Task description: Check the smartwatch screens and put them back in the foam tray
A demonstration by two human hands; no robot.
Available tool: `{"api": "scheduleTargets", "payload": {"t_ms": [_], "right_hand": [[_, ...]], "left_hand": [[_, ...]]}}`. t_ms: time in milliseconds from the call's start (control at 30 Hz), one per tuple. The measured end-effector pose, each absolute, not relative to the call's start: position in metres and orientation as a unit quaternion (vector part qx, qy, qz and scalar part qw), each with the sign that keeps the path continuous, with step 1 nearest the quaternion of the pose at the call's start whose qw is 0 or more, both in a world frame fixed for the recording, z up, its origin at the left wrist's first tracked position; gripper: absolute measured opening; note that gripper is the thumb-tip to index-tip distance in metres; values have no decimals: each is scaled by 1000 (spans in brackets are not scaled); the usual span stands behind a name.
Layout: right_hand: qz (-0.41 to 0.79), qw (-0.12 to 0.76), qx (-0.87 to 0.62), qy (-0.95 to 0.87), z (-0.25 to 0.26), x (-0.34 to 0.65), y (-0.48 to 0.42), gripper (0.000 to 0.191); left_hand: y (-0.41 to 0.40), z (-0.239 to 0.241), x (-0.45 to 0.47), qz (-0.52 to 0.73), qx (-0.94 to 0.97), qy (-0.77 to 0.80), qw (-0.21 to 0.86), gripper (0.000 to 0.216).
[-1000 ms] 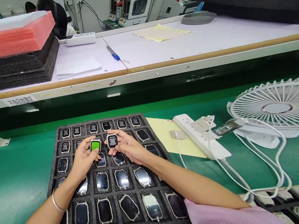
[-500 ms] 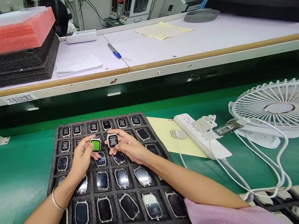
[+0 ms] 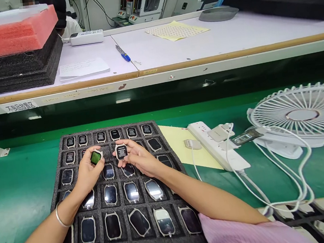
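A black foam tray (image 3: pixel 172 159) lies on the green bench in front of me, its pockets filled with several strapless smartwatch bodies. My left hand (image 3: pixel 87 174) pinches a watch body with a lit green screen (image 3: pixel 96 157) just above the tray's second row, tilted to the left. My right hand (image 3: pixel 138 160) grips another watch body with white text on a dark screen (image 3: pixel 121 151) beside it. Both hands hover over the tray's upper middle pockets. A silver bangle (image 3: pixel 60 220) circles my left wrist.
A yellow sheet (image 3: pixel 179 147), a white power strip (image 3: pixel 218 150) with chargers and cables, and a white desk fan (image 3: pixel 299 114) lie to the right. Behind, a raised white shelf (image 3: pixel 201 53) carries pink and black foam stacks (image 3: pixel 8 49), papers and a pen. A person sits far behind.
My left hand has shifted the green-screen watch a little left and tilted it; its screen looks darker green. The right hand and its watch have hardly moved.
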State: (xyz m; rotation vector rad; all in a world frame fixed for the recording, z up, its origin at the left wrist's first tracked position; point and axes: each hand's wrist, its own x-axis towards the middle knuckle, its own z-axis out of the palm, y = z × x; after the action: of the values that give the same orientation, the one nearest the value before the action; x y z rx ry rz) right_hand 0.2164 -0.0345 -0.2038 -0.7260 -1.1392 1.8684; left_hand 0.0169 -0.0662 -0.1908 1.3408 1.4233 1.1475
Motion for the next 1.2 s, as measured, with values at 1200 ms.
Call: {"api": "scheduleTargets", "payload": {"t_ms": [1200], "right_hand": [[226,279,-420,-833,-214,227,-12,50]], "left_hand": [[-18,-157,8,133,811,569,38,43]]}}
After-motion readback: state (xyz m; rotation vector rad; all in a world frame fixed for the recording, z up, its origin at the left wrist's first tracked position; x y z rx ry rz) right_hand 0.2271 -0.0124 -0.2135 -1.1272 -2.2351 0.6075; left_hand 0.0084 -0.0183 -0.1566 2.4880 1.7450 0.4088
